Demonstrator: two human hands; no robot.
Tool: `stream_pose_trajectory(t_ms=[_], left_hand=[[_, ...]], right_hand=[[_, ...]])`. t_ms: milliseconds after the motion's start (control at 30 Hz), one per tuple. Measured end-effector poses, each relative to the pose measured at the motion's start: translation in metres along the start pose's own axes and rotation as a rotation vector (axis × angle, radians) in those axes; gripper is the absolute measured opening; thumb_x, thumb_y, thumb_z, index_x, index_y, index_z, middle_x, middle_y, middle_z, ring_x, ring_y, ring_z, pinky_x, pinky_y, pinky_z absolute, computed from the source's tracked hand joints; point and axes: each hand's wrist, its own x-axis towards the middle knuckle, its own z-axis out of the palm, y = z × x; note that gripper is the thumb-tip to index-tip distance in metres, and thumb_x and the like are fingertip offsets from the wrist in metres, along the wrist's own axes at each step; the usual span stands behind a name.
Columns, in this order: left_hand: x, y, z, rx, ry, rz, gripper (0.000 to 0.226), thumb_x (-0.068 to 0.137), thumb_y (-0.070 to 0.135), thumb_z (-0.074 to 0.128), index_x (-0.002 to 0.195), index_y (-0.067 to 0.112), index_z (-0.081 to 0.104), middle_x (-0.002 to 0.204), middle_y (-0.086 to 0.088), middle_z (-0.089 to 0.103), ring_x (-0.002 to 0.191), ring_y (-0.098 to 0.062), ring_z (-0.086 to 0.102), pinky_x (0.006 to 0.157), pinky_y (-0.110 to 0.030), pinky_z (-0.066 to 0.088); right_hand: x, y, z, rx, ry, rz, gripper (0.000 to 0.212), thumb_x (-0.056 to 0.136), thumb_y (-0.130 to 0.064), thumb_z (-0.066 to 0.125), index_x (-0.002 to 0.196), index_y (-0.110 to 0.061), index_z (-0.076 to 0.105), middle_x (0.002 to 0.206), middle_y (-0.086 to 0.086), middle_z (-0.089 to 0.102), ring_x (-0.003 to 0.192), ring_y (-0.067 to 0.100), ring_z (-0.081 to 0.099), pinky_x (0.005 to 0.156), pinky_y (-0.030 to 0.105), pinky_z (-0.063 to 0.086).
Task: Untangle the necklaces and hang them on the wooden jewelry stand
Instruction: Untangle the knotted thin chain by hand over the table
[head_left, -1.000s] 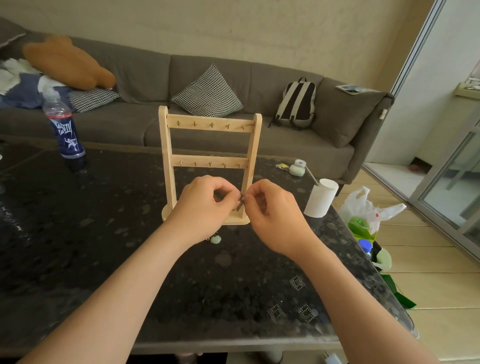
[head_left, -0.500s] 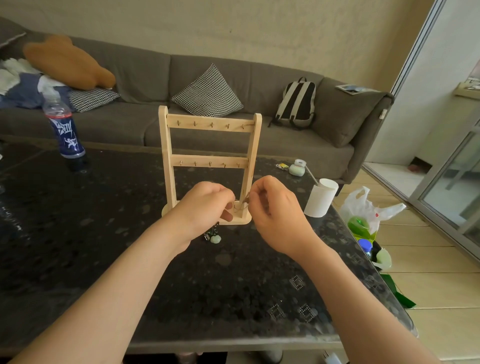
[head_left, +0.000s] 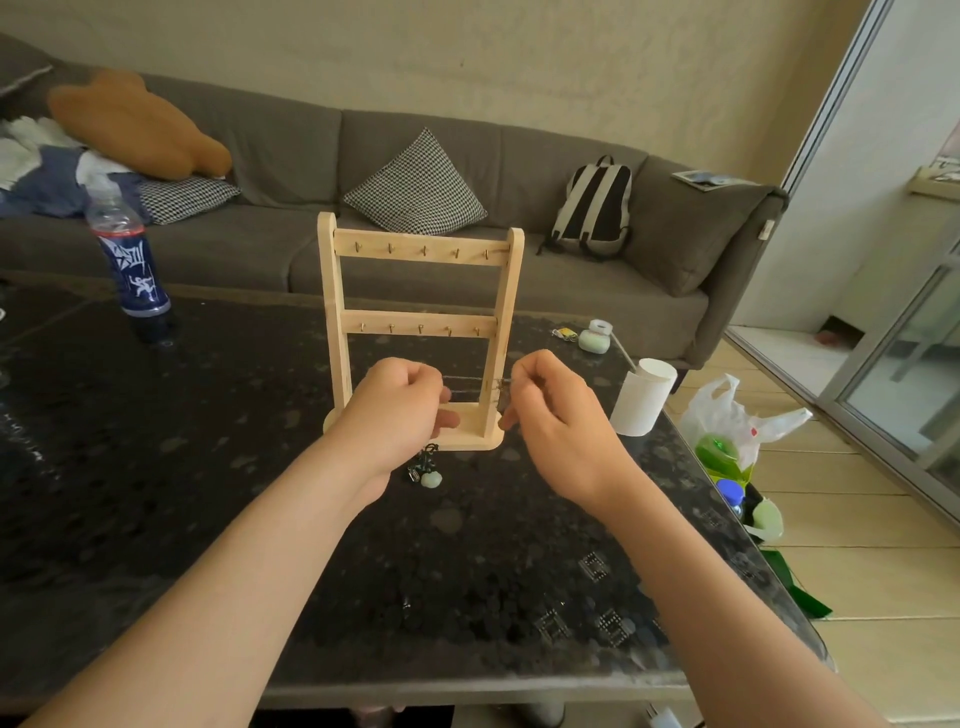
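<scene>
Metal chain (head_left: 467, 388) is pinched tight by the fingers of my left hand (head_left: 402, 410) and right hand (head_left: 550, 410); tease it apart gently, no yanking.

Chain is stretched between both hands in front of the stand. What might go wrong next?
The thin chain is taut between the left hand and right hand; pulling harder may tighten a knot or snap a link. The pendants below the left hand could snag on the wooden stand. The paper cup beside the right hand might get tipped.
</scene>
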Motion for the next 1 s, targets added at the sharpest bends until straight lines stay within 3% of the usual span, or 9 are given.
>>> stream_pose_trajectory(t_ms=[100,300,433,533,600,667,800,867,1000], left_hand=[[-0.002,0.002,0.0,-0.152,0.01,0.011,0.015,0.113,0.022,0.048,0.121,0.018,0.061,0.104,-0.003,0.075,0.088,-0.016,0.076,0.092,-0.039,0.064],[-0.003,0.007,-0.003,-0.428,-0.048,-0.055,0.01,0.108,0.01,0.058,0.111,0.015,0.066,0.086,-0.005,0.072,0.088,-0.021,0.073,0.088,-0.043,0.063],[-0.007,0.011,-0.004,-0.683,-0.152,-0.114,0.016,0.107,0.008,0.056,0.093,0.011,0.063,0.074,-0.005,0.064,0.079,-0.022,0.07,0.094,-0.048,0.061],[-0.008,0.013,-0.007,-0.806,-0.197,-0.143,0.008,0.105,0.011,0.058,0.103,0.009,0.066,0.075,-0.003,0.059,0.062,-0.013,0.058,0.09,-0.042,0.057],[-0.008,0.013,-0.01,-0.759,-0.181,-0.13,0.016,0.104,0.012,0.061,0.114,0.006,0.072,0.079,-0.002,0.064,0.055,-0.009,0.05,0.089,-0.039,0.054],[-0.007,0.011,-0.01,-0.563,-0.13,-0.078,0.018,0.1,0.013,0.067,0.114,0.01,0.078,0.084,-0.002,0.067,0.058,-0.009,0.051,0.086,-0.038,0.054],[-0.01,0.008,-0.008,-0.146,-0.082,0.036,0.021,0.093,0.009,0.074,0.099,0.027,0.084,0.085,-0.002,0.07,0.084,-0.019,0.065,0.087,-0.038,0.06],[-0.011,0.008,-0.007,-0.031,-0.083,0.093,0.017,0.094,0.015,0.075,0.098,0.029,0.084,0.094,0.002,0.074,0.096,-0.017,0.067,0.09,-0.038,0.059],[-0.011,0.005,-0.005,0.094,-0.13,0.148,0.009,0.096,0.03,0.076,0.098,0.029,0.084,0.104,0.01,0.075,0.108,-0.014,0.062,0.103,-0.046,0.055]], right_hand=[[0.002,0.0,0.0,0.004,-0.069,0.044,0.023,0.106,-0.019,0.043,0.092,-0.016,0.061,0.082,-0.002,0.069,0.083,0.018,0.067,0.076,0.034,0.056],[0.001,-0.002,-0.001,0.001,-0.18,0.061,0.034,0.105,-0.022,0.039,0.078,-0.021,0.059,0.069,-0.012,0.065,0.088,0.03,0.069,0.087,0.053,0.06],[0.0,-0.004,0.002,-0.022,-0.193,0.045,0.028,0.104,-0.017,0.043,0.084,-0.019,0.062,0.072,-0.004,0.067,0.078,0.014,0.071,0.087,0.047,0.059],[0.0,-0.003,0.003,-0.004,-0.19,0.034,0.025,0.103,-0.015,0.047,0.084,-0.018,0.063,0.07,-0.006,0.067,0.076,0.009,0.071,0.087,0.044,0.059],[0.0,-0.002,0.002,0.047,-0.179,0.026,0.025,0.105,-0.015,0.047,0.087,-0.014,0.064,0.071,-0.005,0.067,0.077,0.009,0.072,0.088,0.043,0.058],[0.0,-0.002,0.002,0.133,-0.151,0.027,0.023,0.106,-0.014,0.047,0.09,-0.011,0.063,0.076,0.0,0.067,0.079,0.012,0.073,0.089,0.045,0.058],[0.002,-0.004,0.002,0.277,-0.098,0.065,0.025,0.108,-0.015,0.048,0.09,-0.016,0.065,0.082,0.003,0.07,0.084,0.017,0.073,0.094,0.053,0.06],[0.002,-0.004,0.002,0.296,-0.096,0.084,0.026,0.108,-0.017,0.048,0.089,-0.018,0.067,0.089,0.009,0.072,0.088,0.018,0.073,0.096,0.055,0.06],[0.002,-0.004,0.003,0.27,-0.129,0.14,0.032,0.11,-0.022,0.043,0.094,-0.017,0.07,0.09,0.002,0.075,0.095,0.019,0.073,0.098,0.049,0.061]])
